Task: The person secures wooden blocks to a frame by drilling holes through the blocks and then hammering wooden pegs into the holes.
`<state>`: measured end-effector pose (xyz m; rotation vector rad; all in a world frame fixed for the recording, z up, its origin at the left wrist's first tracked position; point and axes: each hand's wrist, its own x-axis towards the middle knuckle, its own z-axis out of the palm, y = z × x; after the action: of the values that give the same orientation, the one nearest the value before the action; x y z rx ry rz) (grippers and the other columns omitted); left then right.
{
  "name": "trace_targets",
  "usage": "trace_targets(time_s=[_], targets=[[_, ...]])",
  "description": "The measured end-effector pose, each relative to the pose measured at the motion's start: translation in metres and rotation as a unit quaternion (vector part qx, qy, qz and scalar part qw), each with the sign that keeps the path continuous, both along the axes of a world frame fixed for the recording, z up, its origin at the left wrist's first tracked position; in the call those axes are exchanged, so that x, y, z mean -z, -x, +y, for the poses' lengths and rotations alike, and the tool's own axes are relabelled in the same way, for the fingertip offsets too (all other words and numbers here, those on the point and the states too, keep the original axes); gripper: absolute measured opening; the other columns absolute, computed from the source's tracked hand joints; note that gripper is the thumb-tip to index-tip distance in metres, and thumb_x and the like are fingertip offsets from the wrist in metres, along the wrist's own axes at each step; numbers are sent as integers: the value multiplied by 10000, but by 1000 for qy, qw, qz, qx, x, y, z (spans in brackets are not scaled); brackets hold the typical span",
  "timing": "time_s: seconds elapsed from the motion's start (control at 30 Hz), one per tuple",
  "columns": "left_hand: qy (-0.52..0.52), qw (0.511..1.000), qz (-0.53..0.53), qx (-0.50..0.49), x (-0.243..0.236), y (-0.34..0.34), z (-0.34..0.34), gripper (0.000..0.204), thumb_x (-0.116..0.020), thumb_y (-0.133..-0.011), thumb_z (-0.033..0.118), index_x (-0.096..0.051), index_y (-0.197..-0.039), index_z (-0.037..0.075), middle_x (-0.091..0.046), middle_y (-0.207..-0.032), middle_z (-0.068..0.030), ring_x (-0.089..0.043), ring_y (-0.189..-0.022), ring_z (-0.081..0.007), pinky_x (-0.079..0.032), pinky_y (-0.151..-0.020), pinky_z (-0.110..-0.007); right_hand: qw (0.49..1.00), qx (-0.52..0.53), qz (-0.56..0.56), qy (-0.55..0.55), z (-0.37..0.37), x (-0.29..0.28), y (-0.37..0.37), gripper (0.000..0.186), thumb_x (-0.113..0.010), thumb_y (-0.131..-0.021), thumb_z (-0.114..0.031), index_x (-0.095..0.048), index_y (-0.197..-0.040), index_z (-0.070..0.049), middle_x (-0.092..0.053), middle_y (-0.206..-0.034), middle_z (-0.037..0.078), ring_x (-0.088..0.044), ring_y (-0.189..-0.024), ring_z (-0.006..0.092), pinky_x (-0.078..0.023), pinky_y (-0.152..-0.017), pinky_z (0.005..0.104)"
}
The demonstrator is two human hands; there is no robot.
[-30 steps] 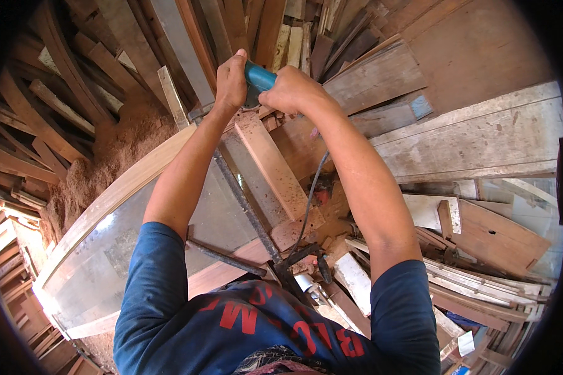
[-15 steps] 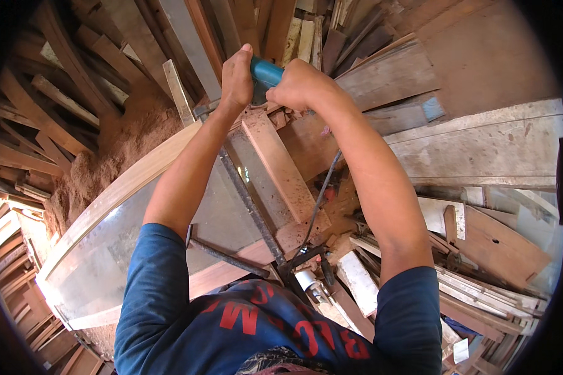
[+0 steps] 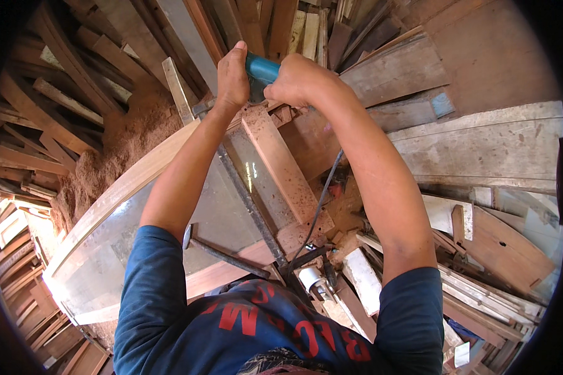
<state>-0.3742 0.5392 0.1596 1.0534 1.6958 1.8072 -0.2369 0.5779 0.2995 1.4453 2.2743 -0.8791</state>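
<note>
Only partly visible: teal tool (in two-handed grip)

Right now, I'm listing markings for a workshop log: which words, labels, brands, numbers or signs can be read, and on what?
Shirt: large red capitals, some lost in folds; wording not copied here.
Teal tool: no readable text shows.
Blue patch: any marks are too small to read.
White tag: too small to read.
</note>
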Motion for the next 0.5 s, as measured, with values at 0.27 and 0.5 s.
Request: trace_targets(time_s=[0.27,0.5], targets=[[15,1000,12,18,3,-5,-5,500,-437,-1049,422,-466,-869,-44,-422,-776,-148,-395,-760,-237,-385,-711,-413,999,-20,19,-28,10,34,-6,333,-749,-802,-296,-697,-781,32,-677,-657,144,-677,-593,241,-530,-586,380],[24,999,-37,24,10,-8,-6,516,-455,-1048,444,-460,-864,-37,-405,-769,-137,-397,-759,-229,-386,-717,-408,998,-27,19,-45,9,42,-8,366,-760,-783,-299,-717,-845,60,-698,-709,171,-698,-646,274,-554,-642,388]])
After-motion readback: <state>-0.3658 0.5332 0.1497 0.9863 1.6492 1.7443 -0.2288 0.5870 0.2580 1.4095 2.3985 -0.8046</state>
